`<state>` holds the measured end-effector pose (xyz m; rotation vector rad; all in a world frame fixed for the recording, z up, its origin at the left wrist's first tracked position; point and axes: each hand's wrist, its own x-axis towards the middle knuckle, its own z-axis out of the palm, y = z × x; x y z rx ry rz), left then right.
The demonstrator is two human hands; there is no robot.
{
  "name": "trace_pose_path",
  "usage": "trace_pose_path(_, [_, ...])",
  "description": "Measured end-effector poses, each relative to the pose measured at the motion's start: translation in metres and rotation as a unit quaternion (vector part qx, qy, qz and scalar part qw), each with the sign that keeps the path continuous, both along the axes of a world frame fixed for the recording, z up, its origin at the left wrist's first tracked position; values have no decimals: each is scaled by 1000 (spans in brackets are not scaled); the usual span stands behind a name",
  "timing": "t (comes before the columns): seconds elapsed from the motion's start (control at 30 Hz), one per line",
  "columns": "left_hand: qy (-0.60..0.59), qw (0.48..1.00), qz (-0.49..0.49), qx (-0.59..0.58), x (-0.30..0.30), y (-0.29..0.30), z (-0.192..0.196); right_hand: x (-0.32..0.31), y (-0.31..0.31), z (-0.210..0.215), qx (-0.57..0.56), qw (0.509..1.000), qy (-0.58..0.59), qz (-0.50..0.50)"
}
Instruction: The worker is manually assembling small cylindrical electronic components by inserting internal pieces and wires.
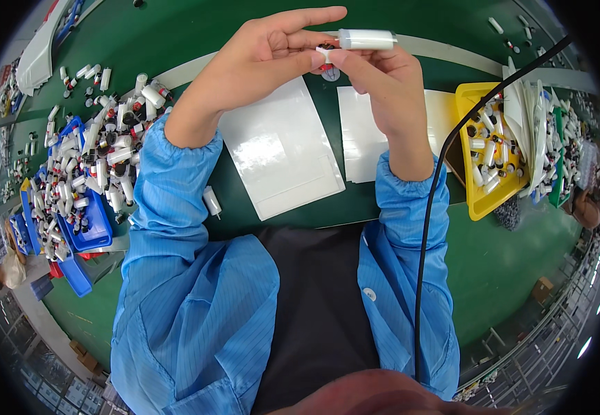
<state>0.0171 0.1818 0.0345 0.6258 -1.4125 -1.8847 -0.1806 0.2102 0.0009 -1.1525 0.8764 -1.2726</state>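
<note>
Cylinder [368, 39] gripped by right hand [391, 79], fitting [323, 53] by left hand [255, 62] (cable [426, 214] across yellow tray [478, 205]).

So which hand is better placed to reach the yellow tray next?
Probably the right hand: the yellow tray lies on that side, and the left hand is farther away. Both are busy at a small white piece, though.

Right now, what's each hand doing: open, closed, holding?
Left hand: closed, pinching a small white piece.
Right hand: closed, holding a white cylinder.
</note>
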Motion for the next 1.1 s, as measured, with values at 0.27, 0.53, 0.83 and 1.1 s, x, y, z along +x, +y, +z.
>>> trace_pose_path(0.27, [8, 1000, -21, -21, 7, -4, -26, -12, -14, -17, 77, 992, -30, 97])
trace_pose_path(0.53, [-28, 989, 138, -35, 41, -28, -19, -20, 2, -11, -2, 999, -5, -53])
trace_pose_path(0.83, [-520, 740, 340, -259, 253, -128, -46, -11, 85, -17, -202, 866, 437, 139])
trace_pose_path(1.1, [-617, 641, 203, -409, 159, -133, -65, -14, 103, -14, -217, 823, 505, 144])
